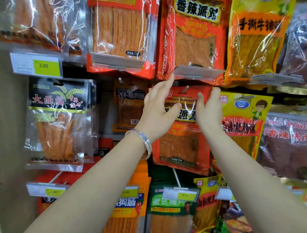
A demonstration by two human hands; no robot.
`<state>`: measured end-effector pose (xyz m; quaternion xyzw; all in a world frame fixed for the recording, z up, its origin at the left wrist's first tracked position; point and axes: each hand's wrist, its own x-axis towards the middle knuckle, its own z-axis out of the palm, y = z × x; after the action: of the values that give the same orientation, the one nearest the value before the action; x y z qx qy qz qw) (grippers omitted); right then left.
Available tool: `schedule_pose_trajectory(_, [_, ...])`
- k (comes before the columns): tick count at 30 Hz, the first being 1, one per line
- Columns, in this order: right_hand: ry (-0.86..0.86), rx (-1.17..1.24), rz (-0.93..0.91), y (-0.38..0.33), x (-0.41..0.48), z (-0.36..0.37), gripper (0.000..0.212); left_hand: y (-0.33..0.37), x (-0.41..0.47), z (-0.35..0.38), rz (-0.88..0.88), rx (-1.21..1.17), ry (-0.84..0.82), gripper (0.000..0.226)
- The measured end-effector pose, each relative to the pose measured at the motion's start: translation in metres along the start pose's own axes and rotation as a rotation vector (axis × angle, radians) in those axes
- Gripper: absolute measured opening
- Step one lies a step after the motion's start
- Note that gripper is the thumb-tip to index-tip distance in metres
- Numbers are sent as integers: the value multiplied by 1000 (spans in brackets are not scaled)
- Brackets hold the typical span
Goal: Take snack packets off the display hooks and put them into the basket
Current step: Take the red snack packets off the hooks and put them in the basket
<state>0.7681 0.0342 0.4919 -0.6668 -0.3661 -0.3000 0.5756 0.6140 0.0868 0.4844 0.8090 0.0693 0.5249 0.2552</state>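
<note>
Red snack packet (181, 146) at the centre of the frame, hung by its top hole on a metal hook (184, 90), flat against the display and still on the peg. Gripped at both upper corners. On its left corner, left hand (157, 109): thumb laid across the front of the printed band, fingers (167, 84) reaching up behind the edge, tips just touching the clear tag holder (196, 73) above. A pinch on the packet, not a loose touch. On its right corner, right hand (209, 111): thumb on the front near the hook, fingers (216, 95) wrapped round the right edge, likewise grasping the packet. Silver bracelet (143, 139) on the left wrist, both bare forearms rising from the bottom of the frame.

Directly above, in the upper middle, a second red packet (194, 36) of the same print. Just right of the held one, partly behind the right hand, a yellow packet (244, 112) with a cartoon figure. Well apart at centre left, a black packet (56, 121) with wheat ears printed on it. At upper left, a green price tag (37, 65) reading 2.00. Below the held packet, at lower centre, a green packet (170, 215).
</note>
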Motion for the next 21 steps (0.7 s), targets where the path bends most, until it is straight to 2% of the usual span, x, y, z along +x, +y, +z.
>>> schedule_pose_trajectory(5, [-113,-328,-185,5,-3,21,31,-2,1,-3,16,-33,-6,68])
schedule_pose_trajectory(8, [-267,-508,-163,14,-3,25,41,-4,1,-6,12,-35,-21,67])
schedule_pose_trajectory(11, [-397,-576,-150,20,-11,22,60,-4,2,-8,-1,-52,-35,67])
schedule_pose_trajectory(14, [-469,-521,-78,18,-23,16,69,-2,-2,-9,-11,-65,-49,63])
schedule_pose_trajectory(17, [-435,-371,42,13,-41,-2,74,-11,-22,-5,-49,-101,-75,48])
schedule_pose_trajectory(19, [-386,-259,93,13,-63,-20,64,-21,-48,-3,-118,-138,-125,36])
schedule_pose_trajectory(21, [-355,-99,154,12,-94,-38,38,-31,-81,-2,-193,-191,-166,29])
